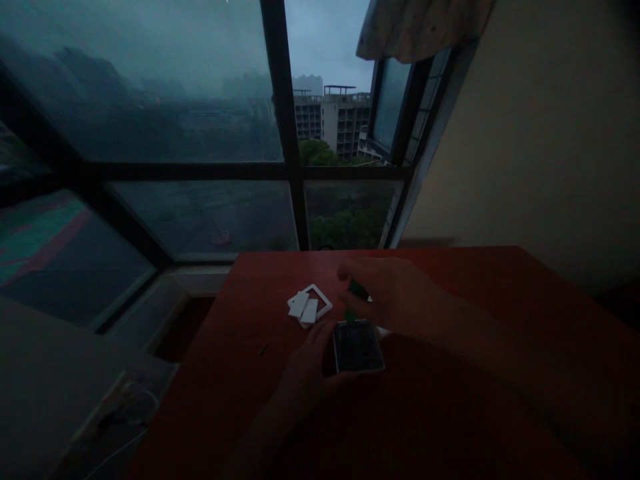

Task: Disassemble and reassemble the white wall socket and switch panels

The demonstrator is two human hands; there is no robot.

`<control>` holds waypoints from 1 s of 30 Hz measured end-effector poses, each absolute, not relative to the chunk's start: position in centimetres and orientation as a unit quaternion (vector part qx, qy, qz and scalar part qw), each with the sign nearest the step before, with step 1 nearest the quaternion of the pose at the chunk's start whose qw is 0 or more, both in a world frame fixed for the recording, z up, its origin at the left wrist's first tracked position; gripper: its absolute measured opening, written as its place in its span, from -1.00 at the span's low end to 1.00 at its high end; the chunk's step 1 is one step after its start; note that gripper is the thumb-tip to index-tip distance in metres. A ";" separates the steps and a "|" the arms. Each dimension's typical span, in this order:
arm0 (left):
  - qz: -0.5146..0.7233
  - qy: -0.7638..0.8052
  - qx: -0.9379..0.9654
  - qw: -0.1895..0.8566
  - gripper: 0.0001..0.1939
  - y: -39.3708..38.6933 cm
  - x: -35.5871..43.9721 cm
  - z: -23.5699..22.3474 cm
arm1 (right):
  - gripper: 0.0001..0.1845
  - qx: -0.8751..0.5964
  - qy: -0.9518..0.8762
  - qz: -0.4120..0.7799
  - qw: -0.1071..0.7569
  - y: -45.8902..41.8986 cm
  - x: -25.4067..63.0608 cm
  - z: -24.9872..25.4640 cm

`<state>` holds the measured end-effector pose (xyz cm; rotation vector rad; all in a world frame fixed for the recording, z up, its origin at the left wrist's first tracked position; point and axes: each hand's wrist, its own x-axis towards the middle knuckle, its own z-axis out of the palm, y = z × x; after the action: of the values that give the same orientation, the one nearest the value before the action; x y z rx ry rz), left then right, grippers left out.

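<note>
Square box point(359, 347): pale thin rim, dark flat face, slightly rounded corners; detail on the face lost in the gloom. It sits at the left hand's point(313, 363) fingertips, on their right side, and below the right hand point(387, 293). Left hand grasps it, fingers along the side wall, thumb at the near edge. Right hand is blurred, fingers curled around a dark green piece point(359, 290), tapered, smooth-looking, with a pale tip; exact grip unclear.

Just beyond the left fingertips: white square frame point(324, 293), smooth, rounded corners, open middle, with two flat white rectangular plates point(309, 311) overlapping it. Left of the left hand: a small, thin dark rod point(263, 349). Under both hands: reddish-brown tabletop point(235, 400), faint sheen at the far edge.
</note>
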<state>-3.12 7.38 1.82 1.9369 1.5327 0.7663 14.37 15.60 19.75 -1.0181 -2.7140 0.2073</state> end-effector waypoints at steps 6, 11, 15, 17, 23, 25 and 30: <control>0.280 0.575 0.722 0.264 -0.09 7.4 -3.2 1.5 | -0.60 -0.233 -0.948 0.161 0.145 15.0 14.8 20.5; 0.282 0.572 0.722 0.267 -0.10 7.4 -3.2 1.6 | -0.67 -0.370 -0.925 0.023 0.078 14.9 14.4 20.7; 0.273 0.577 0.722 0.268 -0.10 7.4 -3.3 1.6 | -0.70 -0.272 -0.949 0.115 0.108 15.2 15.0 20.7; 0.272 0.576 0.723 0.267 -0.09 7.4 -3.3 1.5 | -0.58 -0.233 -0.953 0.152 0.124 15.3 15.2 20.7; 0.285 0.569 0.723 0.269 -0.11 7.4 -3.3 1.6 | -0.70 -0.375 -0.924 0.018 0.076 15.3 14.5 20.4; 0.279 0.574 0.720 0.272 -0.12 7.4 -3.2 1.7 | -0.77 -0.354 -0.932 0.030 0.077 15.3 14.5 20.5; 0.277 0.571 0.725 0.268 -0.08 7.4 -3.2 1.9 | -0.58 -0.237 -0.956 0.133 0.109 15.0 15.2 21.0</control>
<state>-3.20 7.45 1.86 1.9544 1.5416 0.7468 15.16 15.03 20.99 -0.6982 -2.8107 0.3914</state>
